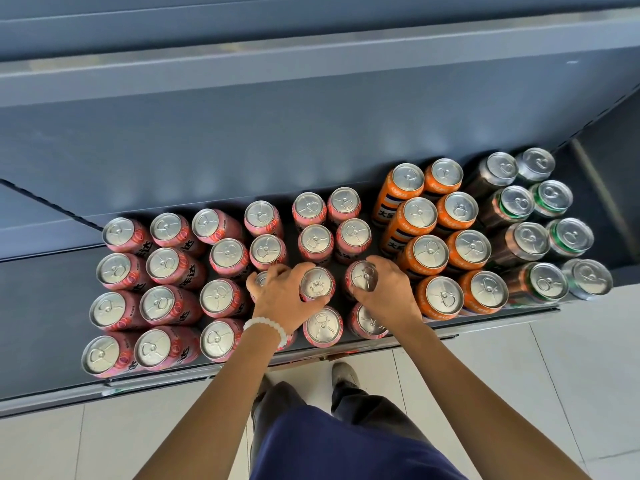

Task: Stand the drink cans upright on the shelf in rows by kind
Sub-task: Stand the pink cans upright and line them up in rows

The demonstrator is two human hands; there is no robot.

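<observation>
Left hand (282, 299) gripping pink can (317, 285), right hand (388, 289) gripping another pink can (362, 277)

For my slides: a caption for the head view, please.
Both hands, left hand and right hand, grip pink cans amid upright rows on the shelf.
</observation>
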